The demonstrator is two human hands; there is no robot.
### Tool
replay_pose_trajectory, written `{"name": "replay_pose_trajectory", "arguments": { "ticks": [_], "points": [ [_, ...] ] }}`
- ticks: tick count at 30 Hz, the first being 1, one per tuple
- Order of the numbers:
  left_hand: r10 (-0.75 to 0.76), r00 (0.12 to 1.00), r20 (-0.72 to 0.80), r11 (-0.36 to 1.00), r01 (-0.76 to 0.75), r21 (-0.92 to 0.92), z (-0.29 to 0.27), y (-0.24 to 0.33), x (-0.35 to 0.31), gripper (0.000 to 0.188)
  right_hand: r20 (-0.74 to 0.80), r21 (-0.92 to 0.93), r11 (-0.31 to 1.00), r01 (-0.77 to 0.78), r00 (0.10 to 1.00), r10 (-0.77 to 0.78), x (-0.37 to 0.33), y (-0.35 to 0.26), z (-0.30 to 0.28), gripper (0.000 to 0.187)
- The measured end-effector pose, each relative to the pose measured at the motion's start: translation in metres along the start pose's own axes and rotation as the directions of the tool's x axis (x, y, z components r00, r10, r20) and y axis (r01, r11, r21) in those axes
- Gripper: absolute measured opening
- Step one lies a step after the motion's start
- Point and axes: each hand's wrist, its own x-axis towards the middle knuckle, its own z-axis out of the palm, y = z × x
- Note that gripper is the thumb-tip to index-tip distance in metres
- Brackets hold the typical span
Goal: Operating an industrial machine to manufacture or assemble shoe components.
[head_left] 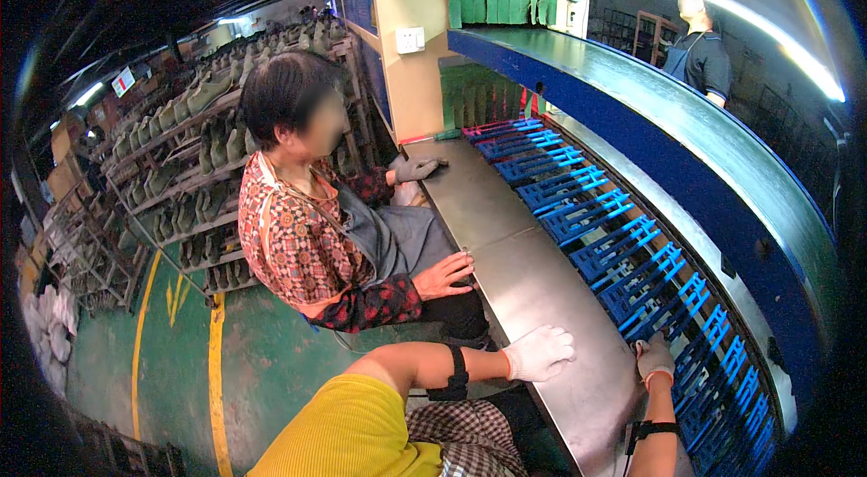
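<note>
The right hand (656,358), in a white work glove with an orange cuff, rests at the near edge of a row of blue plastic racks (632,274). Its fingers are curled loosely and touch the closest rack; whether the grip has closed on a bar or only rests on it cannot be told from this angle. A black band sits on that forearm.

The left hand (540,352), also in a white glove, lies palm down on the steel desk (524,287). Its grip is relaxed and half open, holding nothing. A black strap circles the forearm behind it.

The racks run in a long curved line along the desk's far side, under a blue machine housing (650,125). Each rack is a grid of upright prongs. They look stiff, light and hard rather than fragile, with smooth bars a cloth glove might slide on. The outer bar nearest the right hand seems the surest place to take hold.

To the left a seated person in a patterned shirt (298,242) rests one bare hand on the desk edge and a gloved hand further along. Shelves of shoe lasts (194,143) stand behind. Another person (700,48) stands beyond the machine.
</note>
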Motion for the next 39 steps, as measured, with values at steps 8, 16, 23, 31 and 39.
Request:
{"name": "replay_pose_trajectory", "arguments": {
  "ticks": [8,16,23,31,39],
  "points": [
    [0.004,1.0,-0.022,1.0,-0.005,-0.028,0.001,-0.001,0.001,0.015,0.093,0.027,1.0,0.0,0.996,-0.002,-0.009,-0.009,-0.016,0.066],
    [0.0,1.0,0.022,1.0,0.0,0.023,-0.001,-0.002,0.001,0.018,0.097,0.06,0.998,-0.01,0.995,0.004,-0.016,-0.009,-0.019,0.058],
    [0.024,0.999,-0.033,1.0,-0.025,-0.016,0.0,-0.001,0.0,0.014,0.011,-0.007,1.0,-0.009,1.0,0.009,-0.005,0.005,0.0,0.064],
    [-0.005,1.0,0.014,1.0,0.005,0.016,-0.002,-0.004,-0.001,0.019,-0.041,0.019,1.0,0.002,0.999,-0.001,-0.001,0.01,0.009,0.066],
    [-0.013,1.0,0.018,1.0,0.013,0.02,-0.001,-0.005,-0.001,0.018,-0.042,0.044,0.999,0.01,0.999,-0.008,-0.003,0.01,0.004,0.049]
  ]
}}
